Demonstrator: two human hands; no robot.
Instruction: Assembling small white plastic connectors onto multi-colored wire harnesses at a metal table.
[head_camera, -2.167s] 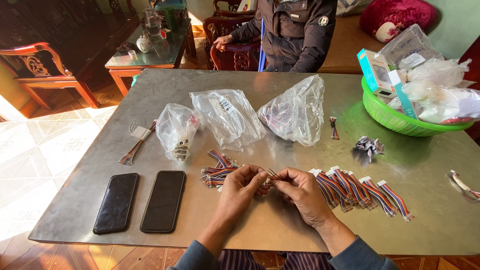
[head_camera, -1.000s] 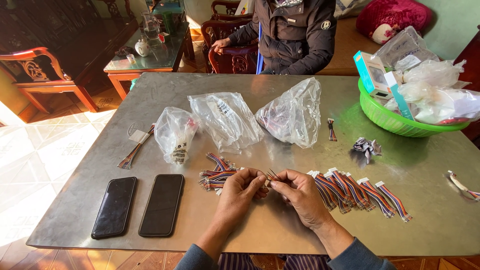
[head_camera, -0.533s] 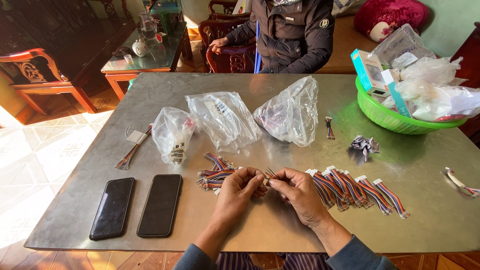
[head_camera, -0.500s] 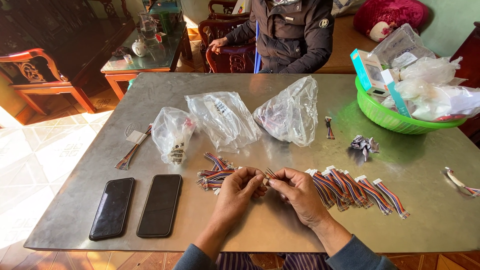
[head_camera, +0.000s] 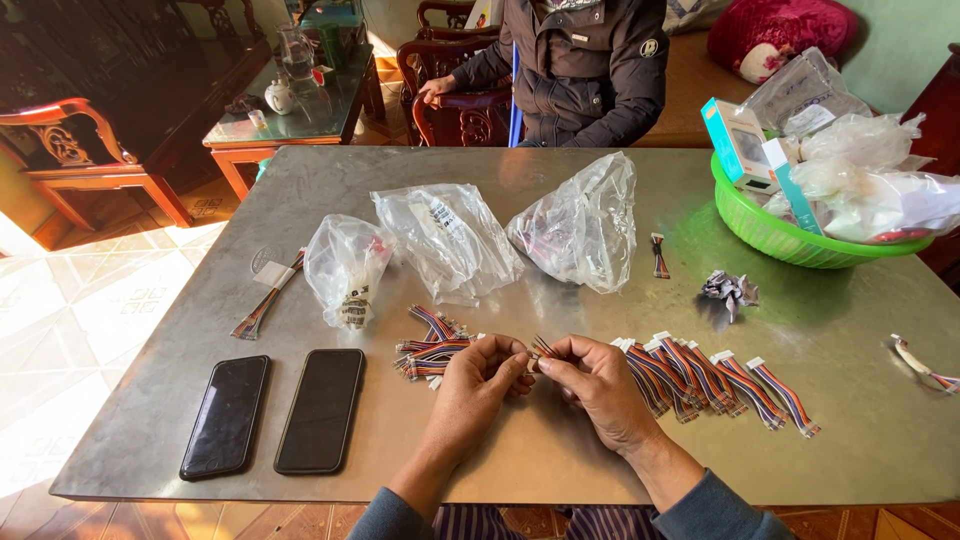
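Right at the near table edge, a small multicoloured wire piece (head_camera: 541, 349) is pinched between the left hand (head_camera: 478, 382) and right hand (head_camera: 598, 382), fingertips closed on it. Loose wire bundles (head_camera: 432, 350) lie just left, a sorted row of wire harnesses (head_camera: 718, 376) just right, on the grey metal table (head_camera: 850, 420).

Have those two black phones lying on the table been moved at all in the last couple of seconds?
No. The two black phones lie side by side near the metal table's front-left edge, just as before; only the head camera shifted slightly.
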